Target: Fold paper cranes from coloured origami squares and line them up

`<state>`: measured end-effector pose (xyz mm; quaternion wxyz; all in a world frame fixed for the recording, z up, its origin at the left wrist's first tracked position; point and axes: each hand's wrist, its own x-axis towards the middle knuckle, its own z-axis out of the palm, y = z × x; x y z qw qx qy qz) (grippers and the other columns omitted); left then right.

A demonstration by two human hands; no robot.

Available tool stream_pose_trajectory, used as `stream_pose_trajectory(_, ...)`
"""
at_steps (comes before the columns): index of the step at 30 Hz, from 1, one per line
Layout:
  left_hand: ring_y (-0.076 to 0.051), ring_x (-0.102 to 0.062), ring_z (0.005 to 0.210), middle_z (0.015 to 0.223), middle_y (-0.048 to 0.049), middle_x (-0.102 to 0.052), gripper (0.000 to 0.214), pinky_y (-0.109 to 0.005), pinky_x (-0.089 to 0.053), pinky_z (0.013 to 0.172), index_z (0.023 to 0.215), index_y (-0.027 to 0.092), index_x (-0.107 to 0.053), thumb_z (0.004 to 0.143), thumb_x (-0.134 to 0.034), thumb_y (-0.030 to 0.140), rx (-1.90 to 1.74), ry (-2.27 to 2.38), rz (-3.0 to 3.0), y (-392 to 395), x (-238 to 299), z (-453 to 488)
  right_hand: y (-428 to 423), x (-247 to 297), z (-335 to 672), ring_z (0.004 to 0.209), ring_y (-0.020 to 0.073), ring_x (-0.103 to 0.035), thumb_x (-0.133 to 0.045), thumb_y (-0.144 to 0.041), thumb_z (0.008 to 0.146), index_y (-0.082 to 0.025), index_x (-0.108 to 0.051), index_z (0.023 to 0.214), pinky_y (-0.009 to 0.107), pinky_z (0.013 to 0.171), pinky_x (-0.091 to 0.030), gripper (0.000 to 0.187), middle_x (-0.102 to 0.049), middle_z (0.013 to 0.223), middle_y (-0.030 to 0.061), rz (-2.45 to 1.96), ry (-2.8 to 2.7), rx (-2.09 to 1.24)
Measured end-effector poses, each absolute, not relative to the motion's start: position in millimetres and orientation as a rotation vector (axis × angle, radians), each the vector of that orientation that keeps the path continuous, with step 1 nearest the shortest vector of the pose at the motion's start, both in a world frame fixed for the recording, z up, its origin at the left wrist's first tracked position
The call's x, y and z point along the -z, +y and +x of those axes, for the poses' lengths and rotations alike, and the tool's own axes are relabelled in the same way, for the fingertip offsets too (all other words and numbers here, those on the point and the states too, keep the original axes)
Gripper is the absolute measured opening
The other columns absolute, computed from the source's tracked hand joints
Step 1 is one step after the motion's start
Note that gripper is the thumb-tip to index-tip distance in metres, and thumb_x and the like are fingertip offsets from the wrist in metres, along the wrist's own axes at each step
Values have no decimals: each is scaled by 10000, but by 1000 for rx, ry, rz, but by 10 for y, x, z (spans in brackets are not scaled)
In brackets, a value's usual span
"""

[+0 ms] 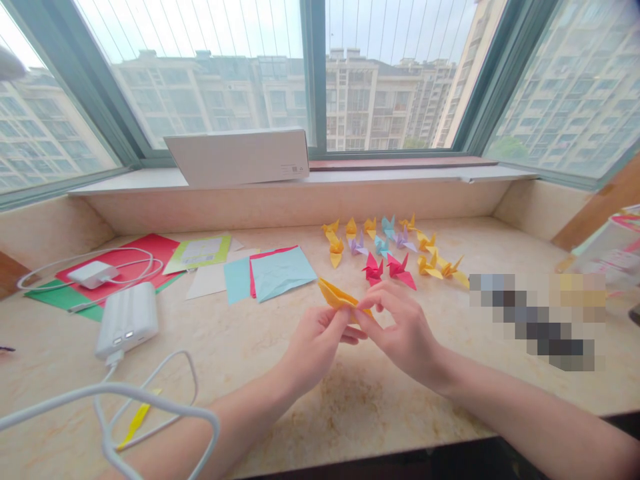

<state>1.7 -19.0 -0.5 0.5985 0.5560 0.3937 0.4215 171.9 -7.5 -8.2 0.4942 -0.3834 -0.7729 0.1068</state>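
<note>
A folded piece of orange-yellow origami paper point(336, 295) is pinched between both hands, raised a little over the stone counter. My left hand point(323, 333) grips it from below, with the thumb on its near side. My right hand point(395, 317) pinches its right end between thumb and fingers, hiding part of that end. Just beyond the hands stand two red paper cranes point(399, 267). Behind those are several more folded cranes in yellow, light blue and lilac, among them a yellow crane point(336, 252) at the left of the group.
Light blue paper sheets point(283, 272) lie left of the hands, with red and green sheets point(60, 300) farther left. A white power bank point(129, 317) with a looping white cable point(150, 393) is near my left forearm. A white box point(240, 159) leans against the window.
</note>
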Motion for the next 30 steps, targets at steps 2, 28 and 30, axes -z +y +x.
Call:
stream_pose_trajectory(2,-194,-709,735,799,-84,-751,383,-335,-565,784,856,125,-745,941,-560,450,-977,871,1253,-198,5,23,-90,72,1722,815,220,-622,-659,-172,870,-236,-626,840,385,757,-496,78,-656,818,32,-892,-1903,-237)
stream_pose_trajectory(28,-168,-662,656,714,-45,-725,394,-254,-497,625,780,164,-716,1002,-431,322,-1069,1178,2067,-85,-17,-102,-40,78,1750,784,177,-670,-624,-266,919,-226,-711,969,312,710,-537,107,-741,872,26,-1014,-1711,-682)
stream_pose_trajectory(30,-196,-702,787,855,-70,-763,331,-267,-542,690,872,169,-745,985,-481,334,-1126,1144,1946,-74,-26,-103,-27,90,1745,805,184,-677,-612,-302,930,-224,-699,982,309,698,-540,128,-743,893,35,-1011,-1679,-788)
